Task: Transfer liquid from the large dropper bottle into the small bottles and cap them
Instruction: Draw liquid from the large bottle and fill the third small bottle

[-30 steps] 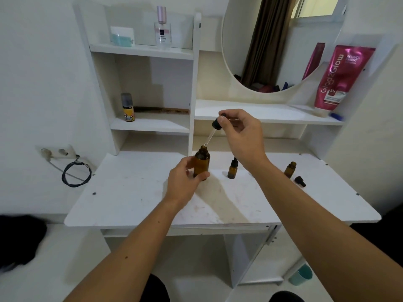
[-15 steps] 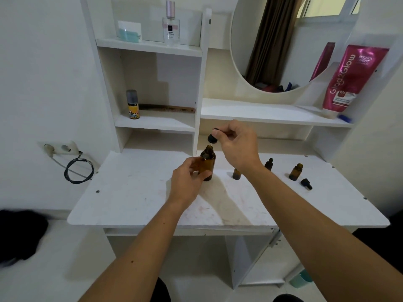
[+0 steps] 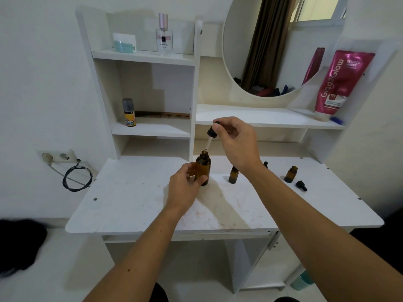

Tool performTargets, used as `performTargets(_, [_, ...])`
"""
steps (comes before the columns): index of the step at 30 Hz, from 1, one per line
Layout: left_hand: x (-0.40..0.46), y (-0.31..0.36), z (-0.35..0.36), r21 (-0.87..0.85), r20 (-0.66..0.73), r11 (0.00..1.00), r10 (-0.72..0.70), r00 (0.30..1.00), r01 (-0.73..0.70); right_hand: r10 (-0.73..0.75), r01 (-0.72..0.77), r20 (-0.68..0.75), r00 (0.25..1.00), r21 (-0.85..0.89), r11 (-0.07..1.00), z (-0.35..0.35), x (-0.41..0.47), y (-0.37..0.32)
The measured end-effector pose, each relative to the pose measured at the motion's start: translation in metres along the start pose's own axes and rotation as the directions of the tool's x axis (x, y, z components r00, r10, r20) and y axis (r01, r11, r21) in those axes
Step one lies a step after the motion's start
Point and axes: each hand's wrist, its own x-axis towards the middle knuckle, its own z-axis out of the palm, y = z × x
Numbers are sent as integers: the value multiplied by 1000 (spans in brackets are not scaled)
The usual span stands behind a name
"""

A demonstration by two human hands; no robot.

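Head view: right hand [image 3: 236, 142] fingers pinch the dropper [image 3: 211, 136] by its rubber bulb, its thin, brittle-looking glass tip just above the large dropper bottle [image 3: 203, 168]; left hand [image 3: 185, 188] grips that smooth, probably slippery amber body on the tabletop [image 3: 130, 203]

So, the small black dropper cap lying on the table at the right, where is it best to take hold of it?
Pinch the dropper cap from above, across its wider black collar: it lies on its side on the table, so the narrow end probably gives little hold. The open small bottle stands close to its left, so coming from the right looks safer.
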Motion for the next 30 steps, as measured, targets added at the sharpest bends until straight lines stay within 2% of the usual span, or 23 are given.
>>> performTargets(5, [-6,-3,2,24,-44,1000,3,999,-2,-32,36,-82,996,45,998,-21,6,-12])
performTargets(11, [-21,1,11,32,-204,999,4,979,3,-24,30,-124,992,43,999,-56,-4,-3])
performTargets(14, [-32,5,25,7,-209,1000,14,978,-13,-5,10,-156,988,28,1000,-81,-13,8])
performTargets(22, [-49,27,83,-60,33,997,56,998,-54,84,-93,-260,962,-24,995,-156,-33,50])
performTargets(30, [-50,57,162,-108,260,983,173,950,-150,132,-158,-334,933,-51,986,-209,-32,86])
